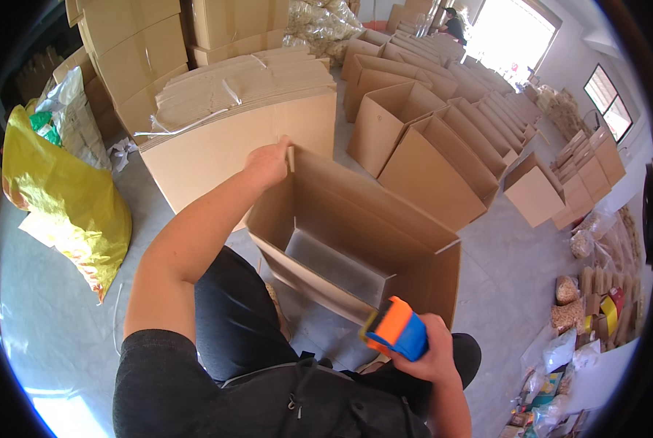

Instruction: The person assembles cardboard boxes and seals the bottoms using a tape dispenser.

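Observation:
Before me a cardboard box [370, 200] stands unfolded with its upper side open. Grey floor shows through its lower end. My left hand [269, 164] grips the box by its far left corner, close to a stack of flattened cartons [239, 131]. In my right hand [433, 350] is an orange and blue hand-held tape dispenser [400, 328], held by the near right side of the box. The dispenser's head points left, at the box's near edge. Whether it touches the cardboard I cannot tell.
Rows of opened boxes [441, 169] stretch away at the far right. A yellow sack [66, 191] stands on the left, with tall cartons [135, 49] behind. Bagged goods [567, 306] line the right wall. A person [454, 26] is at the far back.

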